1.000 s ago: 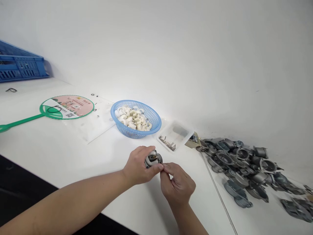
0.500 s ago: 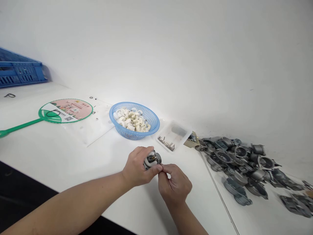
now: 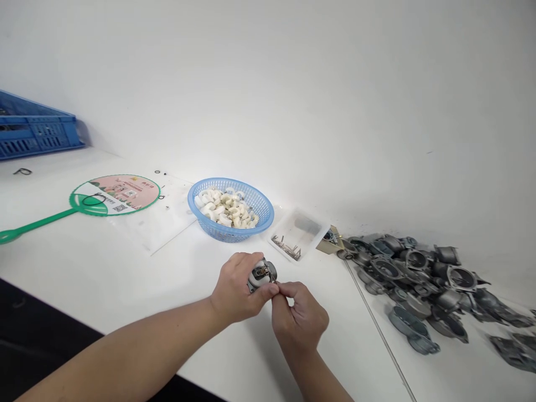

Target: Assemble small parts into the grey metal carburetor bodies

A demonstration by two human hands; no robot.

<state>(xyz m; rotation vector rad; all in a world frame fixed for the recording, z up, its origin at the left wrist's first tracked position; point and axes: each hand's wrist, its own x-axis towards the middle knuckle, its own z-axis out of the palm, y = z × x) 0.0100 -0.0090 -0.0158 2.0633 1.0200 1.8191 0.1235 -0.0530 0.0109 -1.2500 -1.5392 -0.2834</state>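
My left hand [image 3: 240,285] is wrapped round a small grey metal housing [image 3: 271,270] with a white plastic ring-shaped part [image 3: 257,277] seated in it. Brassy metal bits show in the middle of the assembly. At its near right edge, the thumb and forefinger of my right hand [image 3: 298,315] are pinched together on a thin metal pin [image 3: 274,279], mostly hidden by the fingertips. Both hands touch there, above the white table [image 3: 201,346]. Beyond them stands a blue plastic basket [image 3: 230,237] full of white curved plastic parts [image 3: 226,207].
A clear tray [image 3: 307,237] holds several thin pins, with a small cardboard box [image 3: 330,243] beside it. Grey metal housings [image 3: 419,279] are heaped at right. On the left lie a green-handled fan [image 3: 121,192] and a blue crate [image 3: 42,131]. A white wall rises behind.
The view has shifted slightly, so the table items sit a little lower. Both hands keep nearly the same hold on the assembly and the pin.
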